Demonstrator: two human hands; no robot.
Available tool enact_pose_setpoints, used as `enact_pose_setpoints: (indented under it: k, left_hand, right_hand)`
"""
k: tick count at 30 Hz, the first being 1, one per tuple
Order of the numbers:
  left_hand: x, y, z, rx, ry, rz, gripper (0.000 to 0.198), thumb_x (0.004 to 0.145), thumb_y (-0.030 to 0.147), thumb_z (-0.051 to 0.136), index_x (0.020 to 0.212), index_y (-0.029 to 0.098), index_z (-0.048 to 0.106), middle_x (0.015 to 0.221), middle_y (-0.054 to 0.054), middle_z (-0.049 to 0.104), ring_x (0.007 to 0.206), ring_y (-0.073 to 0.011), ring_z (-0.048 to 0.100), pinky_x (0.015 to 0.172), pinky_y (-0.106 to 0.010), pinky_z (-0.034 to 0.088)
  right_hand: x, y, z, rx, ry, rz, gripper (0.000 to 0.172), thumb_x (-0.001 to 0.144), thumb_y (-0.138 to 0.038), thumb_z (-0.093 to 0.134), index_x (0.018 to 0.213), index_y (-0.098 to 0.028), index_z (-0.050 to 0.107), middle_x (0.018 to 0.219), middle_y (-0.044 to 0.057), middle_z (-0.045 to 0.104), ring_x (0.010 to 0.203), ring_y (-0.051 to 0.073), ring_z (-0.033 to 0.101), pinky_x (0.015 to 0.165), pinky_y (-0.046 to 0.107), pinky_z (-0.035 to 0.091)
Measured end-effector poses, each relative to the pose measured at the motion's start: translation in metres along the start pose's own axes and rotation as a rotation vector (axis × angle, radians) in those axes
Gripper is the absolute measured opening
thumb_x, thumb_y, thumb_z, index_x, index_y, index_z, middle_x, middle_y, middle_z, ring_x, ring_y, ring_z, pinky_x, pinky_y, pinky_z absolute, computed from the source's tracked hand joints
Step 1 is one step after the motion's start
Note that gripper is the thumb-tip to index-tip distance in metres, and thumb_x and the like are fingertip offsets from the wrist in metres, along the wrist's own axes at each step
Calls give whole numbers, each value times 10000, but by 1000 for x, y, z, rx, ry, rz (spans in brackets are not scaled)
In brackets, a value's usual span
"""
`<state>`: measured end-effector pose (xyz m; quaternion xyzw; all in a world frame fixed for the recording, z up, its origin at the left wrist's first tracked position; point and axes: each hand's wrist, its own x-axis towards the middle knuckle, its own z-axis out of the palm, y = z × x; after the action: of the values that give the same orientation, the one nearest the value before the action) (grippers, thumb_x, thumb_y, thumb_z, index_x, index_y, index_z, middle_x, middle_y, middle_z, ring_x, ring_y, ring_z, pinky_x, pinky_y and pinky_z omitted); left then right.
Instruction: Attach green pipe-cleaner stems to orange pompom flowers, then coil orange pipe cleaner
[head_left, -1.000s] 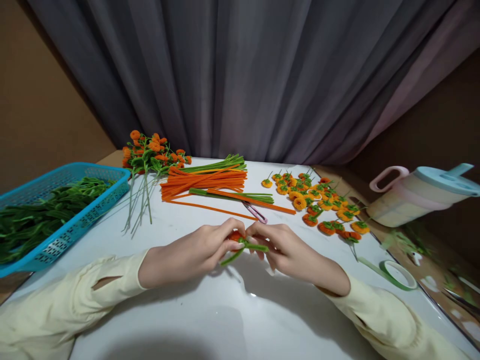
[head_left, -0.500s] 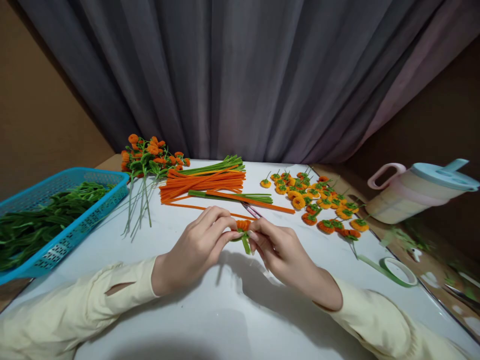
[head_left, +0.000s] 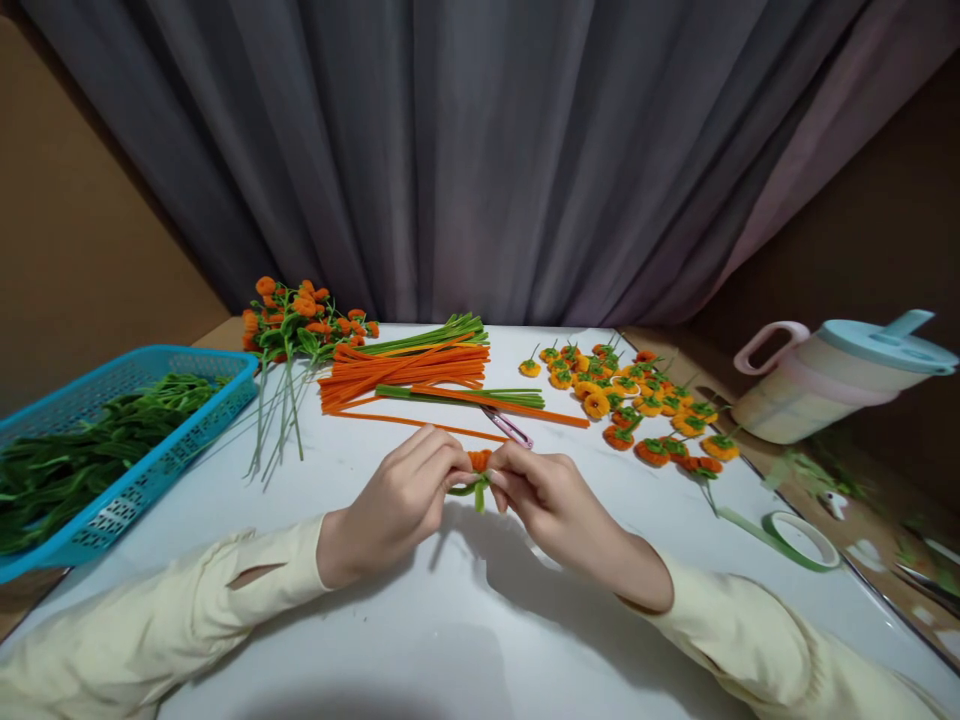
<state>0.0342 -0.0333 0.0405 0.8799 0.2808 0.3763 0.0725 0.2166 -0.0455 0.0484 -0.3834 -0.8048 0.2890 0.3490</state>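
Note:
Between my two hands, above the white table, is a small orange pipe-cleaner flower [head_left: 480, 461] with green pipe-cleaner ends [head_left: 478, 491] hanging under it. My left hand [head_left: 411, 490] pinches it from the left, fingers closed. From the right my right hand [head_left: 551, 495] pinches the same flower with thumb and forefinger. The fingertips hide part of it. Just beyond the hands lie a pink pair of small snips [head_left: 510, 428], a stack of orange pipe cleaners [head_left: 405, 375] and several green pipe cleaners [head_left: 495, 396].
A blue basket [head_left: 161, 450] of green leaves stands left. Finished-looking orange flowers on stems [head_left: 300, 310] lie back left. Several yellow and orange flower heads [head_left: 637, 400] cover the right side. A roll of green tape [head_left: 802, 540] and a lidded tumbler [head_left: 825, 385] are at right.
Both hands stay pinched on the flower, which has turned slightly; its green ends show more to the left. The view has shifted a little.

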Motion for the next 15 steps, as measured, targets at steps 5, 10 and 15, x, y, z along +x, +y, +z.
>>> enact_pose_setpoints:
  k: [5,10,15]
  left_hand:
    - [1,-1,-3,17,-105,148,212,830,8,340,772,144,492,733,-71,534,687,-170,439,613,-291,392]
    - [4,1,-6,-119,-249,12,204,882,87,330,754,165,468,741,-45,509,709,-158,451,646,-277,406]
    - [9,4,-11,-171,-275,-167,160,918,173,355,868,173,506,1006,-80,514,982,-182,477,851,-309,409]
  right_hand:
    - [-4,-2,-3,-282,-102,-121,232,613,24,345,688,-191,390,576,-28,441,483,102,341,478,210,249]
    - [-10,-3,-2,-549,-160,-252,324,565,35,340,785,-179,442,677,26,531,555,139,423,496,245,223]
    - [-1,2,-6,-293,-137,-94,237,648,28,364,727,-193,395,595,-27,477,494,104,386,480,207,255]
